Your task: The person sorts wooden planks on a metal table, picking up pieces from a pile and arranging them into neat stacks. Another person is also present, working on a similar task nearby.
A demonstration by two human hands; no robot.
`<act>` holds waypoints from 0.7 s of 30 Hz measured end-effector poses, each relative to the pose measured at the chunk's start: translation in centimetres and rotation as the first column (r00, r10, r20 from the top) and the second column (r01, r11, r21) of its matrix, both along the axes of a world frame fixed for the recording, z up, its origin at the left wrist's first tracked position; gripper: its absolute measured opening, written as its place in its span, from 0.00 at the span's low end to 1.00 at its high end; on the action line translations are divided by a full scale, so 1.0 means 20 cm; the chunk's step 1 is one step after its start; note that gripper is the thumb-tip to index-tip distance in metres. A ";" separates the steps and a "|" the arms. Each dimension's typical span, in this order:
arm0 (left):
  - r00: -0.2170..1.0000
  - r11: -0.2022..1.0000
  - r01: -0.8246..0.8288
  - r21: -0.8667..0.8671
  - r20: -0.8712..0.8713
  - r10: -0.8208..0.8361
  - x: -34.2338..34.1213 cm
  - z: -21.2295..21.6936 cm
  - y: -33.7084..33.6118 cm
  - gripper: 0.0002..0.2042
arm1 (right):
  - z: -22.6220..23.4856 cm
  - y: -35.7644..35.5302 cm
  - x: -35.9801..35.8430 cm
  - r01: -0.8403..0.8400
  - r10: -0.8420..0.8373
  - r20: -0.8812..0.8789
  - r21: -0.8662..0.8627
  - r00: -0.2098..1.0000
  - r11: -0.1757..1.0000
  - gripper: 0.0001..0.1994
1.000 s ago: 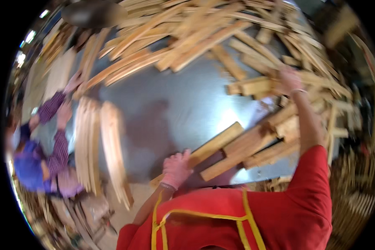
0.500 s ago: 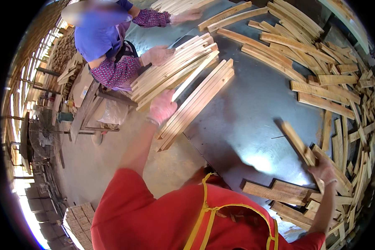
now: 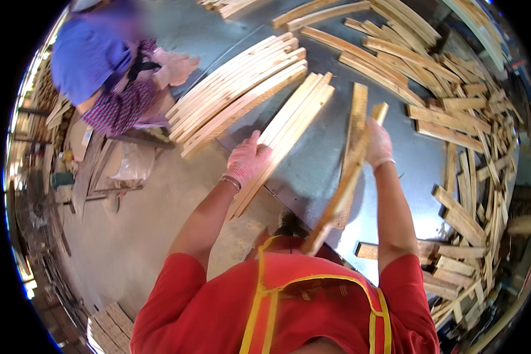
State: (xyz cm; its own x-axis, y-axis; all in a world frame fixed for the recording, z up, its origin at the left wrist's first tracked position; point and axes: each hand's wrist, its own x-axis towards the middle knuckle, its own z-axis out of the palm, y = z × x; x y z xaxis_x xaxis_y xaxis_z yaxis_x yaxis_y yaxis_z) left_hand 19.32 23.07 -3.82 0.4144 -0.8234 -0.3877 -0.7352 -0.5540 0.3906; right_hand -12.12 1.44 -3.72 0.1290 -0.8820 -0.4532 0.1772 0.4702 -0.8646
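Plank (image 3: pixel 353 171) apparently being positioned, right hand (image 3: pixel 379 144) gripping it, left hand (image 3: pixel 248 158) touching stack (image 3: pixel 289 127), can't tell if that grip's closed; next move likely calls for aligning it

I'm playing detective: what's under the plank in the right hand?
The right hand holds its plank over another plank, whose two ends show, with grey table around. The lower one's middle is covered, so I can't see that part.

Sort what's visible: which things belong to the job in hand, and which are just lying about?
In the job:
- right hand, holding a wooden strip
- left hand, on a group of strips
- metal table

Apparently lying about:
- crumpled clear plastic, left
- small green object, far left
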 end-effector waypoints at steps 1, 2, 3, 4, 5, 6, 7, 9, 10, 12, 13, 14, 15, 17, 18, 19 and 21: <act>1.000 0.999 0.000 -0.054 -0.002 0.000 0.02 -0.05 0.02 0.43 | 0.02 0.02 0.11 0.019 -0.023 0.028 0.116 0.999 0.993 0.17; 1.000 0.998 0.018 -0.060 -0.023 -0.019 0.04 -0.06 0.02 0.43 | 0.02 0.03 0.19 0.039 -0.054 0.056 0.235 0.997 0.971 0.18; 0.998 0.997 0.040 -0.064 -0.044 -0.043 0.06 -0.07 0.00 0.44 | -0.01 0.00 0.24 -0.199 0.248 -0.335 0.175 0.909 0.964 0.23; 0.996 0.996 0.059 -0.071 -0.062 -0.063 0.06 -0.07 -0.02 0.45 | -0.03 -0.01 0.29 -0.427 0.458 -0.664 0.225 0.590 0.876 0.27; 0.994 0.999 0.027 -0.038 -0.100 -0.031 0.07 -0.04 0.00 0.45 | 0.08 0.10 0.40 -0.404 0.479 -0.481 0.257 0.735 0.878 0.29; 0.992 0.999 0.024 -0.035 -0.123 -0.028 0.07 0.00 0.01 0.45 | 0.21 0.23 0.47 -0.387 0.462 -0.274 0.286 0.843 0.876 0.31; 0.989 0.999 0.033 -0.034 -0.145 -0.038 0.04 0.06 0.00 0.44 | 0.21 0.29 0.43 -0.414 0.425 -0.435 0.124 0.794 0.902 0.33; 0.993 0.998 0.048 -0.036 -0.108 -0.051 0.03 0.07 0.03 0.44 | 0.19 0.40 0.39 -0.529 0.277 -0.698 -0.171 0.661 0.831 0.38; 0.996 0.997 0.065 -0.044 -0.053 -0.067 0.03 0.05 0.05 0.43 | 0.13 0.45 0.32 -0.548 0.094 -0.860 -0.231 0.501 0.804 0.38; 0.997 0.996 0.072 -0.051 -0.012 -0.072 0.00 0.04 0.03 0.43 | 0.04 0.52 0.13 -0.560 -0.140 -0.965 -0.243 0.220 0.792 0.38; 0.998 0.997 0.054 -0.050 -0.024 -0.055 -0.02 0.06 0.02 0.44 | 0.01 0.55 0.07 -0.550 -0.155 -0.978 -0.206 0.139 0.810 0.38; 0.998 0.998 0.046 -0.049 -0.041 -0.048 -0.05 0.06 0.00 0.44 | 0.03 0.57 0.06 -0.498 0.013 -0.978 -0.094 0.208 0.862 0.38; 0.998 0.986 0.063 -0.158 0.008 -0.062 -0.05 0.01 0.03 0.40 | 0.06 0.59 0.04 -0.442 0.164 -0.945 0.023 0.284 0.897 0.39; 0.994 0.975 0.098 -0.198 -0.028 -0.105 0.03 -0.11 0.07 0.28 | 0.10 0.69 0.11 -0.547 0.245 -0.827 -0.087 0.505 0.833 0.35; 0.975 0.976 -0.037 -0.217 -0.222 -0.012 -0.02 -0.05 0.04 0.27 | 0.07 0.73 0.17 -0.587 0.305 -0.846 -0.013 0.438 0.809 0.37; 0.933 0.988 -0.127 -0.085 -0.348 0.090 -0.06 0.03 0.01 0.29 | 0.25 0.73 0.25 -0.585 0.592 -0.646 0.266 0.482 0.766 0.42; 0.978 0.992 -0.022 -0.123 -0.206 -0.004 -0.13 0.02 -0.01 0.34 | 0.14 0.79 0.38 -0.676 0.671 -0.576 0.256 0.467 0.691 0.47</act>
